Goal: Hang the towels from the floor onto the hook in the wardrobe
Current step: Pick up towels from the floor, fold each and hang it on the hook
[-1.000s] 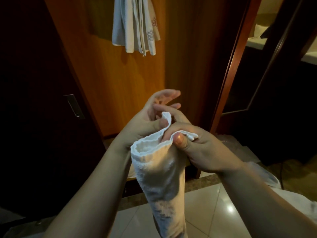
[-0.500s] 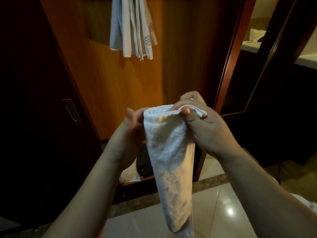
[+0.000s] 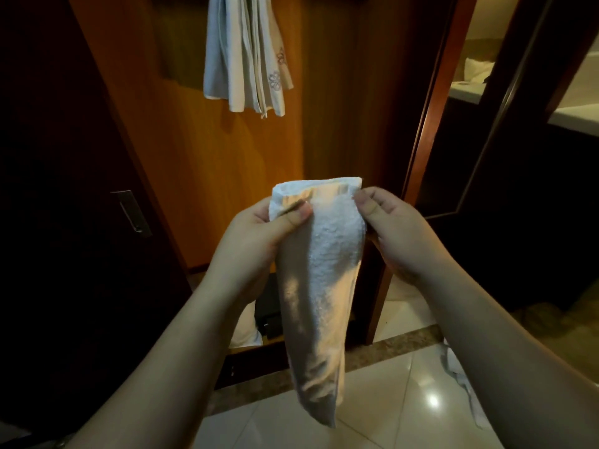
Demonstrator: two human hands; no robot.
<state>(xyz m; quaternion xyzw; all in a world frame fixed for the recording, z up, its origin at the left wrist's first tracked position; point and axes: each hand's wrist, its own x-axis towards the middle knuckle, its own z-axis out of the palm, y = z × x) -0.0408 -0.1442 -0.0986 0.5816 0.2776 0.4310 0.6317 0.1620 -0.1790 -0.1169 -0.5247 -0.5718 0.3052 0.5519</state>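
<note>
Towel [image 3: 327, 254] between hands, wardrobe [image 3: 227, 189] behind

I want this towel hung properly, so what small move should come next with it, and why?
Probably lift the white towel up and forward toward the hanging towels. Both the left hand and the right hand already pinch its top edge, it hangs free below, and the hook itself sits above the frame, out of sight.

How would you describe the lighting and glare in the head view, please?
Head view: dim, warm light; the dark door at left is nearly black; a glare spot shines on the floor tile; the white towel is half shadowed; straight frames bow from wide-angle distortion.
</note>
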